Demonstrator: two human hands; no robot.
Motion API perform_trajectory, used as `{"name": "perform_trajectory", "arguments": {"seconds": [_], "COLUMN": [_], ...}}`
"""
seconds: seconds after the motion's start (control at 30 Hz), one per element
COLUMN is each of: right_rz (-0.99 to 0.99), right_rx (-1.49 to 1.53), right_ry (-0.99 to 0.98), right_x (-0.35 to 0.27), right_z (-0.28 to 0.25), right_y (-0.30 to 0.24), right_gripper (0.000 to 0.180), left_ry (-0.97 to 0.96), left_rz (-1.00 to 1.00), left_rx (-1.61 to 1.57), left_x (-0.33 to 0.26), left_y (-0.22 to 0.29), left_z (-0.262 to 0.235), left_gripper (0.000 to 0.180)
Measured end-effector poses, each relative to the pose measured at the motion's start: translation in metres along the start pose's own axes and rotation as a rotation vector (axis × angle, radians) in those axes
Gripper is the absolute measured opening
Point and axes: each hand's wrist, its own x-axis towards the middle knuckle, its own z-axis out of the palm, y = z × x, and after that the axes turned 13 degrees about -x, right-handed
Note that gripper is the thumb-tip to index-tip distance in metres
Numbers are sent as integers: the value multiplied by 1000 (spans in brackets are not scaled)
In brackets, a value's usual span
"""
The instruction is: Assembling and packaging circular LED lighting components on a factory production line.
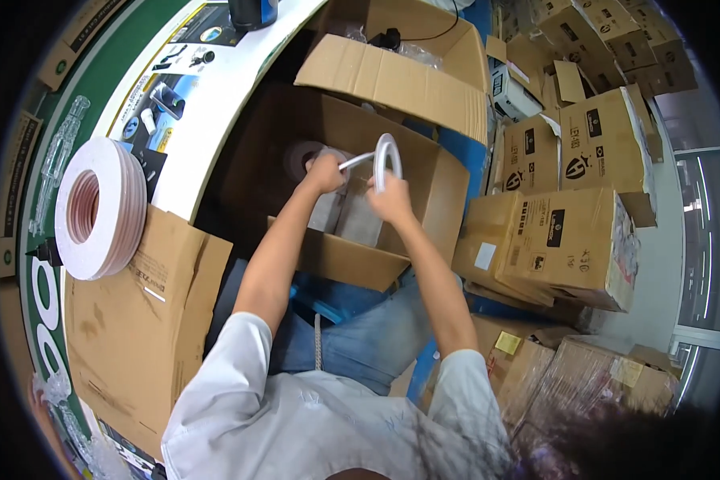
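My right hand (390, 200) is closed on a white ring-shaped roll (386, 152), which stands on edge above an open cardboard box (352, 262). A narrow white strip (358, 162) runs from that roll to my left hand (325, 173), whose fingers are closed on its end. Inside the box, a pale ring-shaped roll (302, 152) lies partly behind my left hand. Light grey flat pieces (362, 218) sit in the box below my hands. To the left, several white and reddish rolls stand in a stack (124, 212) at the table's edge.
A white table (186, 172) curves along the left, with a dark cylinder (252, 12) at its far end. Flattened cardboard (128, 336) leans at its near end. Another open box (392, 76) stands beyond mine. Piled cartons (560, 240) line the right side.
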Motion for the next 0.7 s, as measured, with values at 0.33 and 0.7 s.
{"name": "perform_trajectory", "arguments": {"seconds": [0.33,0.7], "right_rz": [2,16], "right_rx": [16,-389], "right_ry": [462,656], "right_x": [-3,-14], "right_z": [-41,-45], "right_y": [-14,-65], "right_gripper": [18,22], "left_ry": [-17,-135], "left_rz": [52,29], "left_rx": [-157,-217], "left_x": [-9,-33], "left_y": [-28,-12], "left_z": [-8,-30], "left_gripper": [14,24]}}
